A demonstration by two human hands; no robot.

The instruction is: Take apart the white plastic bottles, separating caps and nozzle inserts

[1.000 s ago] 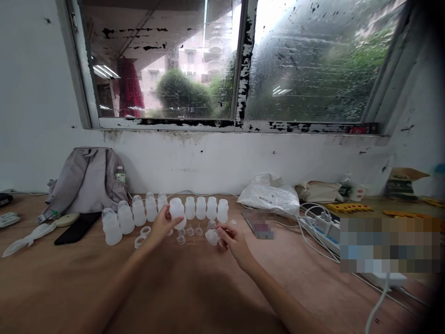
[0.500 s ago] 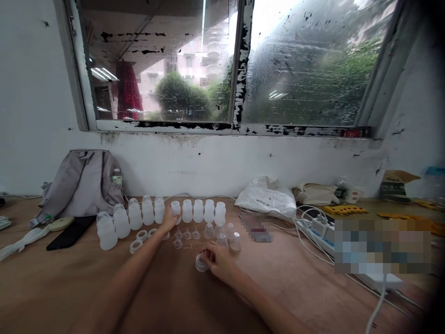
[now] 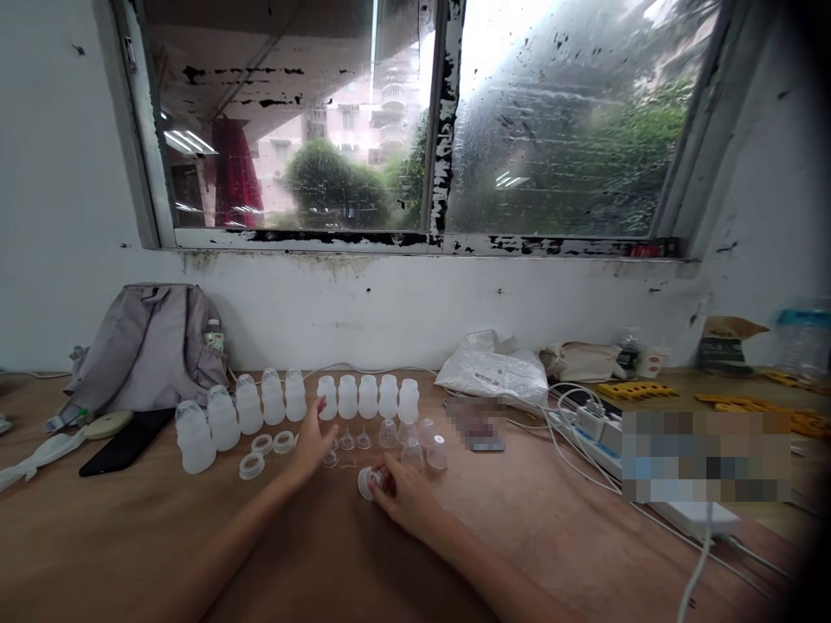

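My right hand [image 3: 401,491] pinches a clear bottle collar ring [image 3: 367,484] at its right side, low over the table. My left hand [image 3: 315,446] is empty, thumb and fingers apart, in front of the leftmost open baby bottle [image 3: 326,398]. Its fingers partly cover the clear silicone teats [image 3: 347,439] on the table. To the right of those stand several clear bottle caps [image 3: 411,452]. Loose collar rings [image 3: 252,465] lie left of my left forearm. Farther left, capped baby bottles [image 3: 196,441] stand in a slanting row.
A grey backpack [image 3: 152,346] leans on the wall at left, behind a black phone [image 3: 126,443]. A white plastic bag [image 3: 493,368] lies at the back. To the right, a power strip [image 3: 692,515] and white cables [image 3: 607,483] cross the table, with yellow pieces [image 3: 636,391] beyond.
My left hand has drawn back from the leftmost open bottle toward me, leaving it standing. My right hand keeps the collar ring, now tilted up more.
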